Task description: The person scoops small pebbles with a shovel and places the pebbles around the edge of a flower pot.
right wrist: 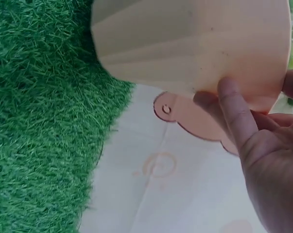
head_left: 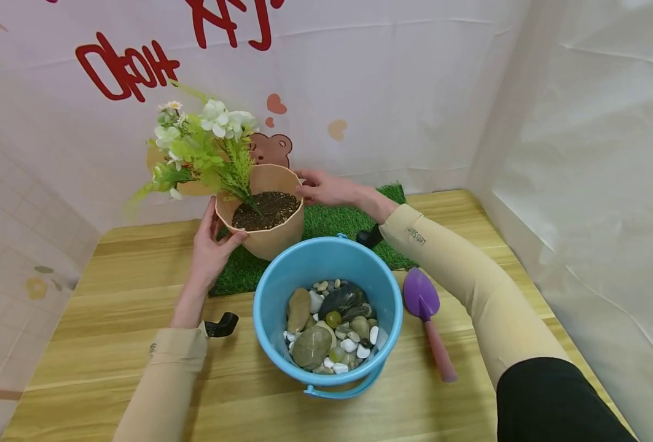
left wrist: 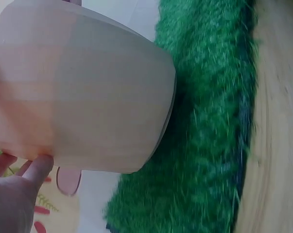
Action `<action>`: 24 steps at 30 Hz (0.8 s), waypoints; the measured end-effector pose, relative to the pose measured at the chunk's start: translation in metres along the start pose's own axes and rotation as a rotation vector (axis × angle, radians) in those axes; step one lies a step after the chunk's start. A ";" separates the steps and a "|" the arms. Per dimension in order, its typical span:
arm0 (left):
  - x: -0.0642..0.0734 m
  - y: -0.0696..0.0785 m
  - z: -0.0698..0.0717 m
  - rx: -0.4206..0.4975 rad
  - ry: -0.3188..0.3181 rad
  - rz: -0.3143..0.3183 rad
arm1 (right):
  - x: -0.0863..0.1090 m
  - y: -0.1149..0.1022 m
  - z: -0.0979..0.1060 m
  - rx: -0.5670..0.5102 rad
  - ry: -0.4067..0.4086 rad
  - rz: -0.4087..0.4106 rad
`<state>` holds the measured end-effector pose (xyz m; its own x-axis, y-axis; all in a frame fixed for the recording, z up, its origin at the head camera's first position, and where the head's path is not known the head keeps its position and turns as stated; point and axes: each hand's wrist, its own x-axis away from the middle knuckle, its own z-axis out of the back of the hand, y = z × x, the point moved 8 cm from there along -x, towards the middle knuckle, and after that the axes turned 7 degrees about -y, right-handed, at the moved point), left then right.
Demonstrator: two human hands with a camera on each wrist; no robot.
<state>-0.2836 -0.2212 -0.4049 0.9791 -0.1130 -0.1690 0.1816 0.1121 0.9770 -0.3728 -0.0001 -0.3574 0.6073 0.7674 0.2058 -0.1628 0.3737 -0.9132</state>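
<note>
A peach-coloured flowerpot (head_left: 275,242) stands over the artificial grass mat (head_left: 328,222), with dark soil (head_left: 271,212) inside. White flowers with green leaves (head_left: 207,144) rise from the soil and lean left. My left hand (head_left: 210,248) holds the pot's left side, thumb at the front rim. On the opposite side my right hand (head_left: 328,188) grips the rim. The right wrist view shows fingers (right wrist: 236,109) against the outer wall of the pot (right wrist: 185,43). In the left wrist view the pot's base is close over the grass.
In front of the pot is a blue bucket (head_left: 261,307) holding stones (head_left: 312,347) of several sizes. A purple trowel (head_left: 421,294) with a pink handle lies right of it on the wooden table (head_left: 138,276). White printed sheeting (head_left: 381,110) hangs behind.
</note>
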 end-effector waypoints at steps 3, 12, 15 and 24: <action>-0.006 0.004 -0.013 -0.012 -0.025 -0.014 | 0.015 0.001 0.008 -0.001 0.046 -0.019; -0.016 0.009 -0.049 -0.076 -0.120 -0.012 | 0.055 0.014 0.023 0.059 0.172 -0.062; -0.019 0.009 -0.058 -0.098 -0.155 -0.015 | 0.066 0.020 0.025 0.077 0.215 -0.088; -0.024 0.005 -0.081 -0.142 -0.226 0.015 | 0.090 0.034 0.030 0.085 0.322 -0.144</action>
<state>-0.2987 -0.1376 -0.4068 0.9395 -0.3258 -0.1055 0.1937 0.2514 0.9483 -0.3474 0.0970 -0.3594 0.8403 0.5054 0.1961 -0.1137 0.5179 -0.8478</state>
